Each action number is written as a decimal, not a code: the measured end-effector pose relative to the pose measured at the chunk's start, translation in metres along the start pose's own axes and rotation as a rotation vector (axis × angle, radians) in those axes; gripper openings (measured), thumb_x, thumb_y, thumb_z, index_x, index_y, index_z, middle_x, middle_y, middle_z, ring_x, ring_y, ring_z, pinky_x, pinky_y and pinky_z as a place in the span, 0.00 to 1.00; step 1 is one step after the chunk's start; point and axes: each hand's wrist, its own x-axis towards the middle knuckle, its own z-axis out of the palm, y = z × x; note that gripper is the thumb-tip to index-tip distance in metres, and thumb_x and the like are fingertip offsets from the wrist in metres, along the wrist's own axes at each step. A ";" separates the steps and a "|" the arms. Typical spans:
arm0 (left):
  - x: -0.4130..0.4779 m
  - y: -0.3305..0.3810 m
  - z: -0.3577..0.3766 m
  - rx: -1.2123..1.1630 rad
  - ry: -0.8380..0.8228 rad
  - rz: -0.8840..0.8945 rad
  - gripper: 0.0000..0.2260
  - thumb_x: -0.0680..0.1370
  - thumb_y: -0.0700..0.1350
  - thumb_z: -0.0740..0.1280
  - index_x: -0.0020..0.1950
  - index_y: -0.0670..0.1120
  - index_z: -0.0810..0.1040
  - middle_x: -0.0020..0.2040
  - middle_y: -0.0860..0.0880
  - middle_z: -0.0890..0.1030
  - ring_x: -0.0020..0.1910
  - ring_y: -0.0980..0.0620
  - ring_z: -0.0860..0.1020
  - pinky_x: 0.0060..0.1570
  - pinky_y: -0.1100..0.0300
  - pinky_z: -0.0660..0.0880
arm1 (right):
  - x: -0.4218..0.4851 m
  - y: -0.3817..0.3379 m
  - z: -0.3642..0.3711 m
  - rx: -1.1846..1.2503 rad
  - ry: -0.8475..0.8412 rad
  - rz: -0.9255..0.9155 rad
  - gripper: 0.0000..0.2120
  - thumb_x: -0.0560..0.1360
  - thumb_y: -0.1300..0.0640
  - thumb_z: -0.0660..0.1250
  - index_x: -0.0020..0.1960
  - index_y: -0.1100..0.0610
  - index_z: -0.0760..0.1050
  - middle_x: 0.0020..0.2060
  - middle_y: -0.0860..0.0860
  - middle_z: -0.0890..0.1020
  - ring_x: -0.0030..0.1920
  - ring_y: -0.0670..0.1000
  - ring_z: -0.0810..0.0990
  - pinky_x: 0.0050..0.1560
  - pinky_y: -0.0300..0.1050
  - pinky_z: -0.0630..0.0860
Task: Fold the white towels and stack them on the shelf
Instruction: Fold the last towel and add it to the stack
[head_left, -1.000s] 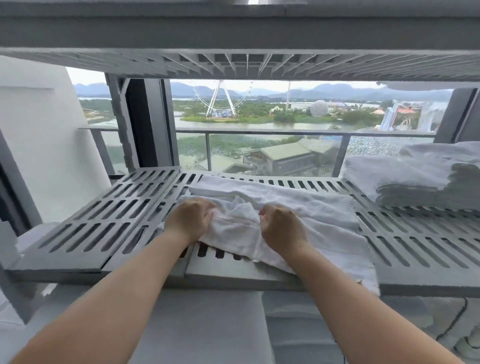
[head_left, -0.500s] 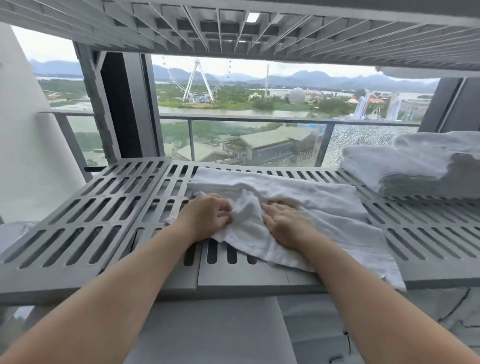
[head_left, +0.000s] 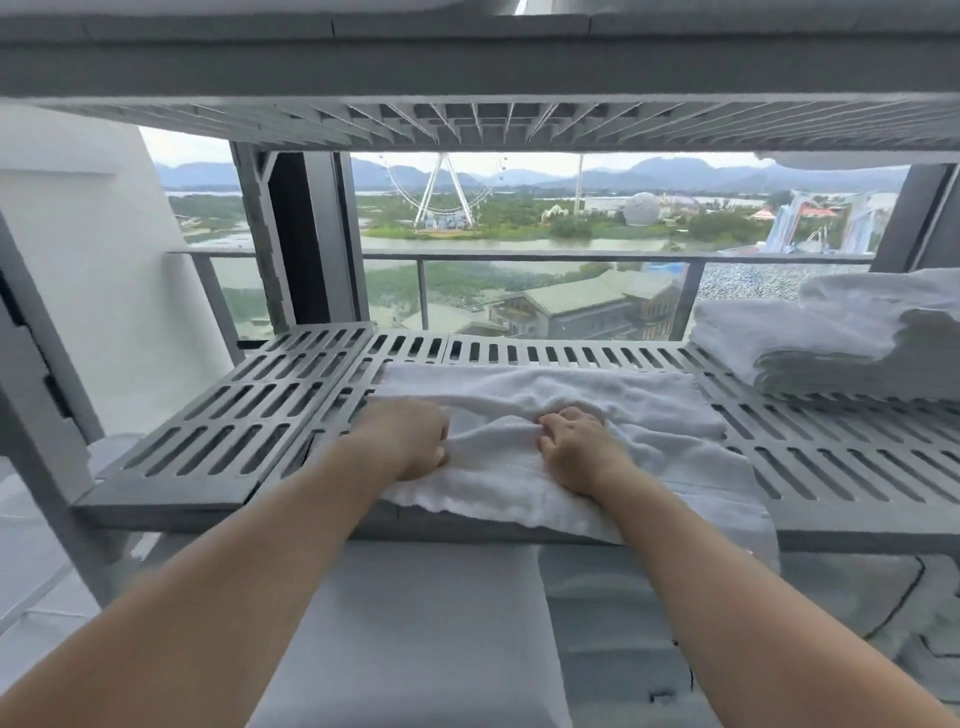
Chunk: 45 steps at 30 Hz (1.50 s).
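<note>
Head view: left hand (head_left: 410, 441), right hand (head_left: 576, 452), both curled around white towel (head_left: 649, 402)

Nothing readable here as far as I can tell. No tag, brand or print shows on the white terry towel (head_left: 571, 395), and no numbers or labels on the grey slotted plastic shelf (head_left: 234, 431). The buildings outside are too far off to make out any signs.
</note>
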 end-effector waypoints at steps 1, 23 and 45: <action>-0.006 -0.002 0.004 -0.043 0.033 0.004 0.10 0.81 0.57 0.62 0.52 0.54 0.78 0.50 0.53 0.81 0.47 0.52 0.79 0.46 0.53 0.79 | -0.003 0.000 -0.001 -0.013 0.031 -0.009 0.20 0.81 0.48 0.53 0.70 0.50 0.73 0.70 0.51 0.73 0.71 0.54 0.68 0.73 0.56 0.62; -0.025 -0.093 0.011 -0.648 0.227 0.072 0.03 0.77 0.47 0.73 0.49 0.53 0.86 0.40 0.59 0.84 0.34 0.66 0.78 0.39 0.65 0.75 | -0.027 -0.115 -0.003 0.016 0.018 -0.386 0.07 0.75 0.46 0.69 0.47 0.48 0.74 0.50 0.50 0.75 0.48 0.56 0.79 0.48 0.47 0.75; 0.006 0.042 0.033 -0.528 0.137 -0.031 0.49 0.65 0.79 0.62 0.79 0.53 0.64 0.82 0.49 0.58 0.81 0.46 0.53 0.73 0.39 0.62 | -0.004 -0.067 -0.040 1.248 0.262 0.480 0.05 0.72 0.59 0.71 0.44 0.61 0.82 0.41 0.62 0.86 0.47 0.64 0.85 0.50 0.62 0.82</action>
